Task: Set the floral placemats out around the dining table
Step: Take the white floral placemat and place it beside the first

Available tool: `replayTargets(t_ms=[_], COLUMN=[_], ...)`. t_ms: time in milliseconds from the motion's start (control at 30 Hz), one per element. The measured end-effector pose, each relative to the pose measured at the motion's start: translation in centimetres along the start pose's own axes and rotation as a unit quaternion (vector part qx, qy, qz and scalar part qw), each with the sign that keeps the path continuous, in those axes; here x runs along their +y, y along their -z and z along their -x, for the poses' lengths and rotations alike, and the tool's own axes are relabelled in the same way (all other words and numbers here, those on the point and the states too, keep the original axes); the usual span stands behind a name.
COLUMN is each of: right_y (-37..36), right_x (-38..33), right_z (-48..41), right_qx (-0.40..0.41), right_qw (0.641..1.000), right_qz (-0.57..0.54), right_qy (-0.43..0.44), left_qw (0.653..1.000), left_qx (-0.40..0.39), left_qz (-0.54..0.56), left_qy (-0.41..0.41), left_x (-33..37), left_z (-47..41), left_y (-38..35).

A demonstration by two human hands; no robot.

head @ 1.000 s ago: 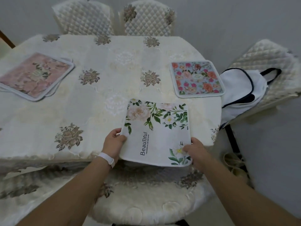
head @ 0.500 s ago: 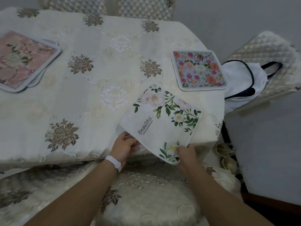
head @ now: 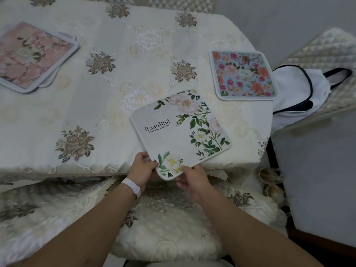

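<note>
Pinching the near corner of the white square placemat printed with pale roses and the word "Beautiful" point(head: 180, 132), our left hand point(head: 143, 169) and right hand point(head: 192, 181) grip it from either side. It lies skewed on the cream embroidered tablecloth point(head: 107, 112), its held corner overhanging the near edge. We judge this the placing step. The blue rose-patterned placemat point(head: 243, 75) sits at the right, the pink placemats point(head: 28, 56), seemingly stacked, at the far left. Next we should square this one to the edge, then let go.
</note>
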State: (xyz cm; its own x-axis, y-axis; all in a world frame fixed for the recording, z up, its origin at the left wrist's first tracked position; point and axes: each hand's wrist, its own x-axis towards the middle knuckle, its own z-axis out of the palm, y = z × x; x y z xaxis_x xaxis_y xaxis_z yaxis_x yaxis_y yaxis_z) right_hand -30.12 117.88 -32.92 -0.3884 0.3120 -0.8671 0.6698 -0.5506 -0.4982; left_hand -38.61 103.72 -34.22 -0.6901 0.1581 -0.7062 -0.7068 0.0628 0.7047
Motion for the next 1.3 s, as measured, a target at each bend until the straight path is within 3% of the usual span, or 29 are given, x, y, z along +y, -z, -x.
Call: replayTargets(t_ms=[267, 367, 633, 733, 867, 1133, 1300], right_y=[7.2, 8.9, 11.2, 12.3, 13.6, 14.4, 15.3], right_x=[-6.5, -7.6, -6.8, -6.5, -6.6, -7.2, -7.4], right_z=[-3.4, -4.5, -4.0, -3.7, -3.1, -3.1, -3.4], right_qx=[0.128, 0.160, 0.139, 0.136, 0.129, 0.099, 0.138], right_qw=[0.986, 0.982, 0.971, 0.944, 0.882, 0.855, 0.768], right_qz=[-0.057, -0.026, 0.146, 0.261, 0.420, 0.476, 0.564], right_qy=[0.093, 0.094, 0.128, 0.150, 0.173, 0.180, 0.270], left_qw=[0.996, 0.992, 0.953, 0.947, 0.944, 0.912, 0.873], left_qx=[0.039, 0.052, 0.149, 0.146, 0.143, 0.131, 0.151], left_qz=[-0.076, -0.109, -0.243, -0.263, -0.275, -0.358, -0.437], left_qy=[-0.034, -0.047, -0.103, -0.116, -0.116, -0.149, -0.155], left_x=[0.0, 0.3, 0.9, 1.7, 2.0, 2.8, 2.6], left_z=[-0.5, -0.5, -1.3, -1.6, -2.1, -2.8, -2.1], left_y=[1.1, 1.3, -0.2, -1.1, -1.4, -1.0, -0.2])
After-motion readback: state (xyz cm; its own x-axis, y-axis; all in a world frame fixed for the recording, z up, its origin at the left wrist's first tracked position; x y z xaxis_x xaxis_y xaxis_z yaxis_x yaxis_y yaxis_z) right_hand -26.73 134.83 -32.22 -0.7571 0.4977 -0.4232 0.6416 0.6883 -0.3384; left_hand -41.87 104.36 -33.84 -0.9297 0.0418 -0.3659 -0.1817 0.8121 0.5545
